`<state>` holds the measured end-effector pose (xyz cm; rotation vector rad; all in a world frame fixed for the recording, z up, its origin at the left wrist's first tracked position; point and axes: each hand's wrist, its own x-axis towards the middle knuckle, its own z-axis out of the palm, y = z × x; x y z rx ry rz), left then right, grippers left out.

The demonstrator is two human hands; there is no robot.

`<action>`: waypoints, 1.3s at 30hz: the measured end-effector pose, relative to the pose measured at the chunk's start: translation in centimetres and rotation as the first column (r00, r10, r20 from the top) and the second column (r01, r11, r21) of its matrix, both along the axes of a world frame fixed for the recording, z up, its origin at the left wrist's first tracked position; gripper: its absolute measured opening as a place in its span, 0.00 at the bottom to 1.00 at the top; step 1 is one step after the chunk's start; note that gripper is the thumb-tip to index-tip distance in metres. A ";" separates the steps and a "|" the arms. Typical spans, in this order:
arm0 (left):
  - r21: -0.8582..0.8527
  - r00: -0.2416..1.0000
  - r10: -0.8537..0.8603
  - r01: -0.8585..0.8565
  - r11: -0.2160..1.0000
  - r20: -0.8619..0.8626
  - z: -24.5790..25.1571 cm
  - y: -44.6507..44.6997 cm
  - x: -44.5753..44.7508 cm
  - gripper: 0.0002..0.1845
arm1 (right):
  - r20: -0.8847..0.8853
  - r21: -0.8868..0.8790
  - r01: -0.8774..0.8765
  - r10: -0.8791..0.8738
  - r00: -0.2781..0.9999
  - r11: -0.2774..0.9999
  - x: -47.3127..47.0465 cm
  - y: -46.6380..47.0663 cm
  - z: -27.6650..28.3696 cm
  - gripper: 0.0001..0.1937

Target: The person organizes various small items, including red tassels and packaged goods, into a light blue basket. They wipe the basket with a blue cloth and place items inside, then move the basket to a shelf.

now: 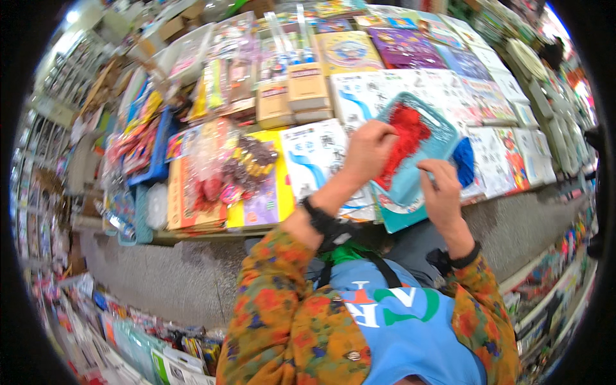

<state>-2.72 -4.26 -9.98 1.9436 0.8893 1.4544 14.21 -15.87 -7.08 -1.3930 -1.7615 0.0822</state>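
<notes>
A light-blue plastic basket [435, 127] lies at a slant on the books before me. Inside it spreads a loose bundle of red threads or shreds [406, 130]. My left hand [369, 148] is over the basket's left side, its bent fingertips at the red bundle's edge. Near the basket's right side is my right hand [442, 185], thumb and fingers drawn together. Blur hides whether either hand pinches a fine strand. A teal flat item [399, 219] juts from under the basket at the table's front edge, and a dark blue object [463, 162] sits just right of it.
White workbooks [313, 154] surround the basket. Tan boxes [308, 86] are stacked behind. Bagged goods [209, 168] and a blue bin [161, 149] of packaged items stand left. Low shelves of goods [144, 341] line the floor [192, 274] behind me.
</notes>
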 end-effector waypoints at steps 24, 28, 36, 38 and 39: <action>-0.629 0.576 0.796 -0.552 0.548 0.187 -8.7 -8.0 -26.9 0.19 | 0.185 0.612 -0.788 0.959 0.214 0.058 -16.1 -2.6 15.2 0.29; -0.671 0.561 0.822 -0.575 0.468 0.092 -9.4 -6.0 -29.2 0.24 | 0.125 0.556 -0.822 0.966 0.227 0.121 -17.0 -2.3 15.6 0.27; -0.623 0.579 0.798 -0.565 0.541 0.168 -10.2 -2.5 -28.8 0.10 | -0.169 -0.141 -0.754 0.734 0.657 0.642 -14.1 -3.0 11.3 0.03; -0.368 0.618 0.784 -0.719 0.590 0.050 -9.9 -3.1 -28.0 0.08 | -0.189 -0.181 -0.658 0.631 0.753 0.731 -12.8 -2.4 9.1 0.04; -0.230 0.620 0.784 -0.765 0.602 -0.010 -9.6 -3.4 -27.4 0.08 | -0.180 -0.205 -0.612 0.585 0.791 0.764 -11.9 -2.1 8.3 0.04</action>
